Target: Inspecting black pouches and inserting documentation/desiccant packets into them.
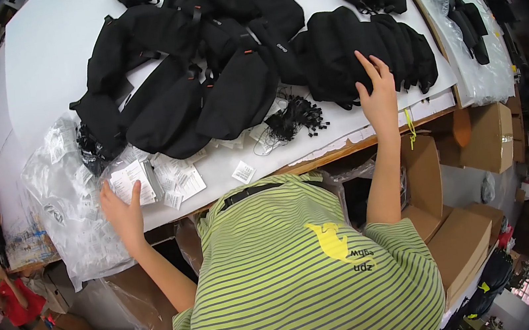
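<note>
A: White surface [47, 40] in a workroom, brown cartons [461, 239] stacked below its near edge, clear plastic sheeting hanging off the left corner.

B: Nearest thing?

A: The striped green shirt [290, 262] of the person, leaning in. Both forearms reach up from it onto the surface.

B: What are the hands doing?

A: The left hand [120, 207] lies open, fingers spread, on a stack of white paper tags [129, 179] among small clear packets [176, 180]. It presses or fingers them; I can't tell that it has pinched one up. The right hand [377, 93] is flat, fingers splayed, on the near edge of a row of black pouches [369, 48], touching but not closed round anything.

B: And between the hands?

A: A tangle of black string loops [295, 117], just left of the right hand. Beyond it, a loose heap of black bags [197, 60] with straps, spreading away past both hands. Far right of the right hand, more black goods under plastic film [460, 26].

B: So which step, would you say?

A: Picking up a tag and a pouch together, by the look of it. Next, I'd judge, the left fingers must peel one tag off the stack, and the right must close on one pouch and draw it near.
</note>
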{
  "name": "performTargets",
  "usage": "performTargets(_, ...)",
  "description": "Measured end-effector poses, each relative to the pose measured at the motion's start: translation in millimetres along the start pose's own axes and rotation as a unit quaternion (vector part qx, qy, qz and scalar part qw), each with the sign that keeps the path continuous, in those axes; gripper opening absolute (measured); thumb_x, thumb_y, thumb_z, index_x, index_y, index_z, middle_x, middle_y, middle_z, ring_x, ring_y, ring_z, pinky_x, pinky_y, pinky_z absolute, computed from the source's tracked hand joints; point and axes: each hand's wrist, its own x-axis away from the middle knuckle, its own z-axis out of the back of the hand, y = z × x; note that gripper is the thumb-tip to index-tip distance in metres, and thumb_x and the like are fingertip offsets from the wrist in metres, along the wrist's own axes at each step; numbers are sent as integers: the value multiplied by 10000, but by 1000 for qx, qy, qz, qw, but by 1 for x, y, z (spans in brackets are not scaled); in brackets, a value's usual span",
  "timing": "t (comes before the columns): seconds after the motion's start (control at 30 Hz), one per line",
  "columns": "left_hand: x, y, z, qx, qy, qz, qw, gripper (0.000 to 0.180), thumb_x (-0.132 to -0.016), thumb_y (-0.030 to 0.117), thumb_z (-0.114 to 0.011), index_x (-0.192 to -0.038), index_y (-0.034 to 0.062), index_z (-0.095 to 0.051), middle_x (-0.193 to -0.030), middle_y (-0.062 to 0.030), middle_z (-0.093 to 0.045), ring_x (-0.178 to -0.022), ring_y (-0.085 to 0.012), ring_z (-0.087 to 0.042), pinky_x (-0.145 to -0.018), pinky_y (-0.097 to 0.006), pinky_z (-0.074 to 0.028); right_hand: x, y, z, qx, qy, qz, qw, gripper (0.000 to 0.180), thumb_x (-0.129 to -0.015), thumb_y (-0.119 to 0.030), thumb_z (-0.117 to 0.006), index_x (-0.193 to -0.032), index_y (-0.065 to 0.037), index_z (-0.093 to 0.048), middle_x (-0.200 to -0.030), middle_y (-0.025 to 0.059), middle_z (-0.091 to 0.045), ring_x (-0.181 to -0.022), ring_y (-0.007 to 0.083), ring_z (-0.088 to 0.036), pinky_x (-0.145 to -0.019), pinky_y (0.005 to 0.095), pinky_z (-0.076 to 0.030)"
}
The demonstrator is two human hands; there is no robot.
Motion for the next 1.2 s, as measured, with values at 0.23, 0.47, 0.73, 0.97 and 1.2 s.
performTargets(0.23, 3, -1, -4, 39, -51, 78, 995, 821, -760, 495, -708, -1316, -47, -442, -1280, -236, -478, -1199, -383, -438, -1004, -442, -352, 18, -46, -5, -240, -18, -10, 970, 199, -838, -27, -611, -1025, -79, -653, -888, 69, -593, -714, 178, -560, -632, 283, -452)
performTargets(0.47, -3, 9, -5, 63, 50, 42, 996, 774, -674, 370, -804, -1273, 22, -459, -1196, -177, -524, -1156, -345, -453, -998, -458, -335, 76, -94, -59, -272, -290, 71, 915, 125, -835, -55, -627, -960, -61, -625, -835, 80, -607, -634, 200, -565, -585, 281, -447)
performTargets(0.73, 1, -17, -20, 19, 90, 61, 994, 685, -666, 413, -811, -1184, 66, -525, -1077, -83, -579, -1029, -252, -504, -925, -423, -355, 49, -96, -70, -231, -221, 19, 947, 87, -840, -122, -622, -906, -65, -621, -679, 109, -617, -616, 287, -597, -589, 360, -473)
performTargets(0.97, 0, -29, -24, 16, 4, 130, 991, 824, -720, 556, -712, -1352, 86, -470, -1199, -114, -532, -1144, -308, -448, -1005, -485, -294, 13, -47, -108, -58, -94, -72, 991, 172, -852, -174, -596, -894, -8, -614, -755, 177, -662, -751, 360, -649, -671, 428, -511)
performTargets(1.2, 6, -20, -24, 40, 2, 132, 991, 766, -751, 562, -681, -1324, 82, -513, -1265, -149, -518, -1200, -332, -436, -1019, -491, -290, 21, -45, -129, -37, -82, -47, 995, 172, -818, -178, -643, -867, -15, -620, -715, 155, -652, -724, 352, -641, -653, 426, -506)
